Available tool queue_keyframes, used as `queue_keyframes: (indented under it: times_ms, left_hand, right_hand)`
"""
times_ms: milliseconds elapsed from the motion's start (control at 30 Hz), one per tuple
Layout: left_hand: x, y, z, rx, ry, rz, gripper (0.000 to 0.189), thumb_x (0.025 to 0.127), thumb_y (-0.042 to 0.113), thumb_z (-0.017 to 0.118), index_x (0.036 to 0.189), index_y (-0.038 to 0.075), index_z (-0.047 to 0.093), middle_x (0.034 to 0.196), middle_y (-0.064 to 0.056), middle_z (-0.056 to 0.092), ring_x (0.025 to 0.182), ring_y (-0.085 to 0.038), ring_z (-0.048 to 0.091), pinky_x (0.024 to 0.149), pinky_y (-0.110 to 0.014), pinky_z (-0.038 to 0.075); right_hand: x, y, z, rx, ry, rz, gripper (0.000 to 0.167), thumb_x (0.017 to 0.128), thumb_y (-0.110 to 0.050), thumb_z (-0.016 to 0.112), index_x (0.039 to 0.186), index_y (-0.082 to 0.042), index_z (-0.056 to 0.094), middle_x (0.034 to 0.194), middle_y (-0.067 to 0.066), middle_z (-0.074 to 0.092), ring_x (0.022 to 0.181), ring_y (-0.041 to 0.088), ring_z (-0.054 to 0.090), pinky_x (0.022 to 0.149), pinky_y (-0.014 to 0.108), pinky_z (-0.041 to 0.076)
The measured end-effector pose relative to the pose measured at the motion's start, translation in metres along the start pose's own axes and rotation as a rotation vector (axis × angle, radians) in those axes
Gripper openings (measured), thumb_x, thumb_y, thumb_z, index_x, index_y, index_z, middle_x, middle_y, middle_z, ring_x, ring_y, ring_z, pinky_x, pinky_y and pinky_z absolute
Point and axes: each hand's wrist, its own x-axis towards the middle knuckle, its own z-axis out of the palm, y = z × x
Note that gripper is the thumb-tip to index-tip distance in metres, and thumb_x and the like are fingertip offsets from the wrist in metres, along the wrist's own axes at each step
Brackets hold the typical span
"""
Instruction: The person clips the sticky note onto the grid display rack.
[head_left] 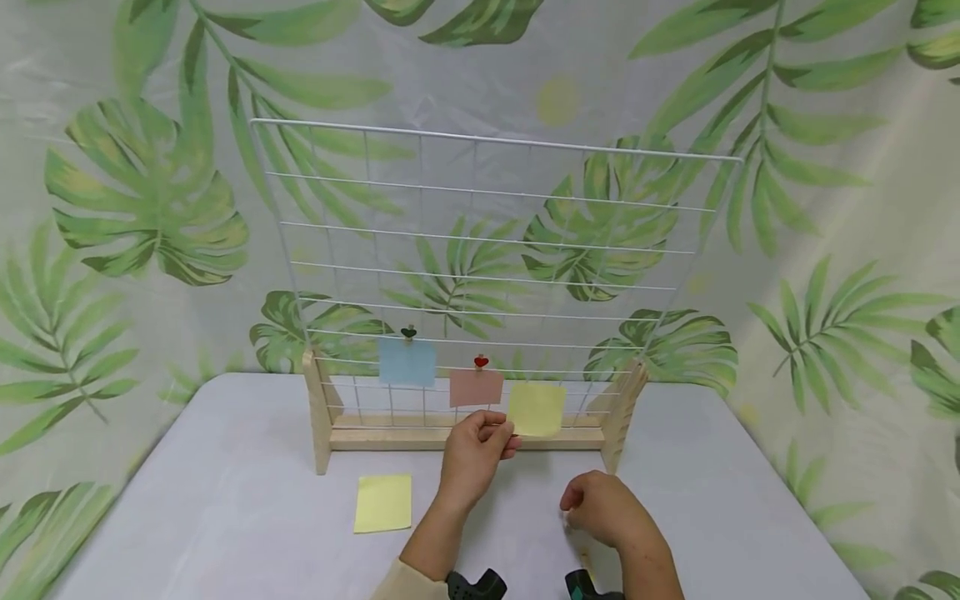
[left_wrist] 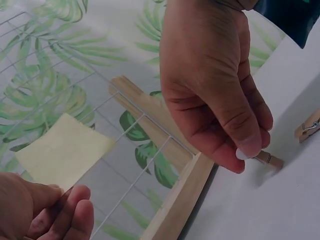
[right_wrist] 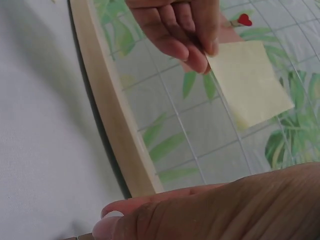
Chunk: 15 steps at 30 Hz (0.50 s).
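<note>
My left hand [head_left: 476, 457] pinches a yellow sticky note [head_left: 536, 409] by its lower left corner, holding it up against the low right part of a white wire grid [head_left: 472, 273]. Low over the table, my right hand [head_left: 609, 508] pinches a small wooden clothespin [left_wrist: 272, 161] between thumb and finger; a white piece shows at their tips. A second clothespin [left_wrist: 308, 127] lies on the tabletop beside that hand. Left of the held note, a pink note [head_left: 476, 389] hangs from a red-heart clip [head_left: 481, 362], and a blue note [head_left: 407, 363] from a dark green heart clip [head_left: 408, 332].
The grid stands in a wooden base [head_left: 465, 439] with slanted side feet. Another yellow note [head_left: 383, 503] lies flat on the white table [head_left: 247, 492], left of my left forearm. A leaf-patterned cloth [head_left: 840, 250] hangs behind.
</note>
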Motion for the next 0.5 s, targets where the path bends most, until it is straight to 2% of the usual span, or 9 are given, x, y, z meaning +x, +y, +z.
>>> queue_keyframes:
  times_ms: [133, 300, 500]
  left_hand:
    - [0.003, -0.002, 0.004, -0.03, 0.05, -0.001, 0.021, 0.098, 0.01, 0.069, 0.112, -0.005, 0.068, 0.093, -0.019, 0.076, 0.081, -0.025, 0.078, 0.072, -0.026, 0.063]
    - [0.009, -0.002, 0.01, -0.125, 0.038, -0.023, 0.022, 0.097, 0.004, 0.066, 0.115, -0.009, 0.068, 0.097, -0.021, 0.073, 0.088, -0.029, 0.078, 0.081, -0.034, 0.064]
    - [0.012, -0.003, 0.016, -0.181, 0.051, -0.045, 0.023, 0.097, 0.0, 0.065, 0.117, -0.01, 0.066, 0.1, -0.025, 0.073, 0.093, -0.032, 0.078, 0.078, -0.029, 0.064]
  right_hand:
    - [0.002, -0.001, 0.001, -0.005, 0.016, -0.015, 0.014, 0.074, 0.002, 0.076, 0.075, -0.011, 0.069, 0.072, -0.001, 0.06, 0.067, 0.016, 0.052, 0.061, 0.031, 0.044]
    - [0.004, -0.001, 0.0, -0.011, 0.032, -0.036, 0.016, 0.073, 0.004, 0.075, 0.076, -0.011, 0.069, 0.074, -0.002, 0.062, 0.069, 0.014, 0.053, 0.063, 0.032, 0.047]
    - [0.005, 0.003, 0.0, -0.017, 0.001, -0.03, 0.016, 0.074, 0.002, 0.074, 0.079, -0.013, 0.073, 0.075, -0.002, 0.064, 0.072, 0.013, 0.054, 0.067, 0.034, 0.049]
